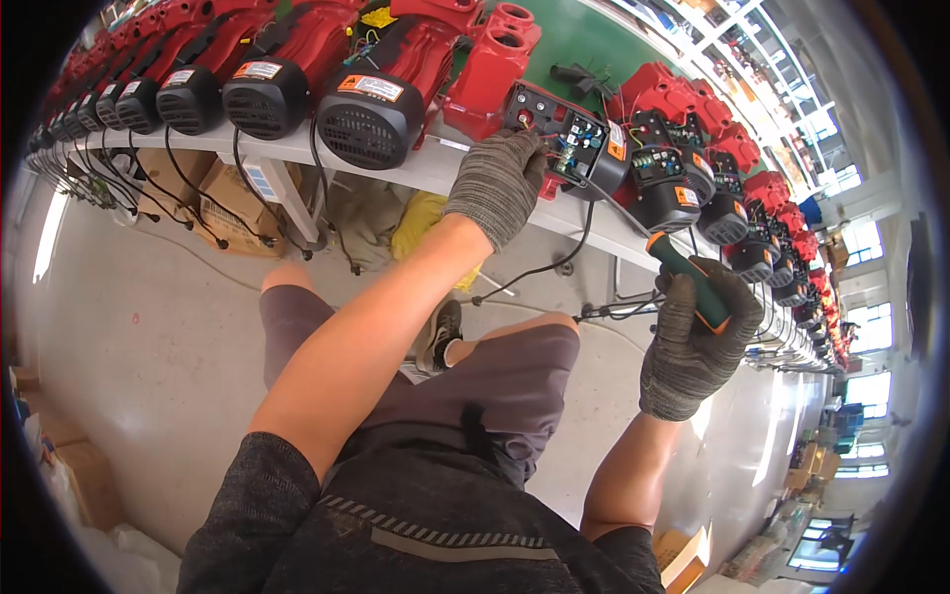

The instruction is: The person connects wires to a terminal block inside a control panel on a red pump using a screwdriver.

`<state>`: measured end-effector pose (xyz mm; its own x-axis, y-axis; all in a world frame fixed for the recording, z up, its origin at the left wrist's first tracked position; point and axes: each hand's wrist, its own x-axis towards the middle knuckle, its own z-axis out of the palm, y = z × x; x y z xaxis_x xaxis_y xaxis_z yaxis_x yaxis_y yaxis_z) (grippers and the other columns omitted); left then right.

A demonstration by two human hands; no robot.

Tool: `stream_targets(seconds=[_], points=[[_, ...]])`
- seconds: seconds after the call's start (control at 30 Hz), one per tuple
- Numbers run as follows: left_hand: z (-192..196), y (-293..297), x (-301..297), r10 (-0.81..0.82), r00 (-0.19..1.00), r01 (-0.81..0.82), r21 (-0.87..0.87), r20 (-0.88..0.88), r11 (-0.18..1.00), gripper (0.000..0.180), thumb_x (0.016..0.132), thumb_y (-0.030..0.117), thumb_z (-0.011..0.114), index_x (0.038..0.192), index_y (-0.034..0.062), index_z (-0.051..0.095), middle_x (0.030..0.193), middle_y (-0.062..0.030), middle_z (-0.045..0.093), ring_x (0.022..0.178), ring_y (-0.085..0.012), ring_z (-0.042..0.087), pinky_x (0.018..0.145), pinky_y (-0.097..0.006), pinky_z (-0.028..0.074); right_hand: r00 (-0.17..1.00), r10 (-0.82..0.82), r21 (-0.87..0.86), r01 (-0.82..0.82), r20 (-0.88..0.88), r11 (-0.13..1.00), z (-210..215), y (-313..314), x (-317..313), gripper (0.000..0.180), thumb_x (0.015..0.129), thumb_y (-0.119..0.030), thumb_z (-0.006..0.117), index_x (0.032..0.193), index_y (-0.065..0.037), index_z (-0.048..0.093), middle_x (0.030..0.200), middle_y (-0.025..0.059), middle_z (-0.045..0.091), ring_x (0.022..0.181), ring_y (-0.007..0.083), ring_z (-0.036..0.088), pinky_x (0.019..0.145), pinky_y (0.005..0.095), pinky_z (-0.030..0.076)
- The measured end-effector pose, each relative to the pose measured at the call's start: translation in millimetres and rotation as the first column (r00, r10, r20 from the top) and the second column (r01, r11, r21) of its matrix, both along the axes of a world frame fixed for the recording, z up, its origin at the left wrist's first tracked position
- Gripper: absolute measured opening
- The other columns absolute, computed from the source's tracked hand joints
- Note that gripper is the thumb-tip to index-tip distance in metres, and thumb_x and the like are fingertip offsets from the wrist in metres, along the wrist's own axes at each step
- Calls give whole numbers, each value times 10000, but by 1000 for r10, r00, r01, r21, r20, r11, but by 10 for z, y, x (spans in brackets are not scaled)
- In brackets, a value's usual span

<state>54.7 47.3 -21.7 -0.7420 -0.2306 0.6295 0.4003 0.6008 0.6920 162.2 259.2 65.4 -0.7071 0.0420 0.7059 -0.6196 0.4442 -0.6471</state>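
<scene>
Gloved left hand [498, 186] reaches uncovered black box [550, 111] of red pump [493, 74] on bench [430, 176], fingers drawn together; whether pinching wires [524, 121], I cannot tell. Right hand [683, 346] wraps fingers round screwdriver [690, 282], shaft toward box. Screwdriver work inside box, I judge; next move calls for steady tip. Box holds circuit board [586, 136], wires; carton [230, 206] below, contents hidden from me.

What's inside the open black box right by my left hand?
A circuit board with small components sits in its right part, and thin coloured wires show on its left. Your left hand hides its near-left corner, and anything under the board is covered too.
</scene>
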Motion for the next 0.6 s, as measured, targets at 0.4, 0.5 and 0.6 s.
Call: stream_targets(seconds=[0.4,0.5,0.6], points=[[10,-18,5,-30,1000,30,15,9,999,199,882,102,680,1046,-6,708,966,-230,703,899,-394,681,814,-443,545,953,-197,360,271,-229,893,199,-185,57,295,835,-57,816,1049,-29,615,922,114,677,808,225,684,716,332,557],[34,-17,15,-48,998,47,28,46,998,192,881,100,678,1041,-2,703,970,-227,702,906,-397,678,815,-449,543,948,-106,525,256,-299,811,409,-286,81,327,777,-108,871,1004,-35,648,838,121,676,708,272,681,651,344,550],[67,-24,16,-36,996,36,5,86,999,174,880,97,677,1024,0,696,968,-223,702,912,-396,677,813,-454,542,955,-5,612,194,-297,767,563,-326,22,401,723,-182,909,1015,-53,668,775,131,665,637,300,669,575,365,539]])
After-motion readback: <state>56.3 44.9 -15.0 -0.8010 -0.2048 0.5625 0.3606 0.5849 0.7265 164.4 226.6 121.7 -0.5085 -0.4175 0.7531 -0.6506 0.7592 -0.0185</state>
